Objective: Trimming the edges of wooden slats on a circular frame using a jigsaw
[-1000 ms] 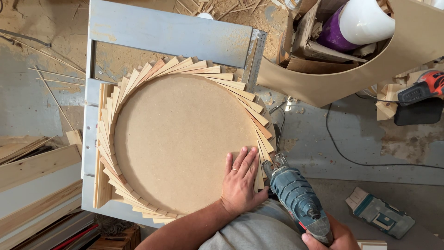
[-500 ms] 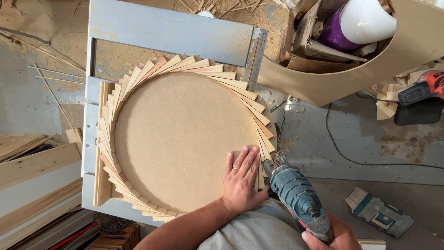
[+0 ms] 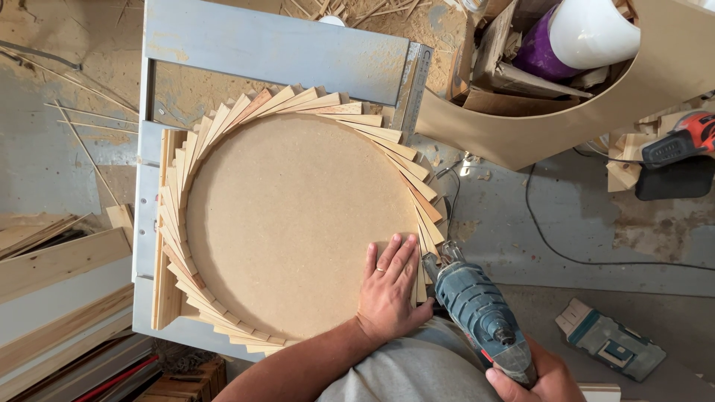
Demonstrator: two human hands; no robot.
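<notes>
A round brown fibreboard disc (image 3: 298, 223) lies on a ring of fanned wooden slats (image 3: 182, 223) on a grey metal stand (image 3: 275, 48). My left hand (image 3: 389, 290) presses flat on the disc's lower right part, fingers spread, a ring on one finger. My right hand (image 3: 540, 376) grips the rear of a blue power tool (image 3: 480, 313). The tool's nose meets the slats at the disc's right edge.
A curved board bin (image 3: 596, 112) at the upper right holds scraps and a white and purple container (image 3: 577, 33). A red and black tool (image 3: 681, 141) and a black cable (image 3: 566, 253) lie on the right. Wooden planks (image 3: 59, 290) are stacked at the left.
</notes>
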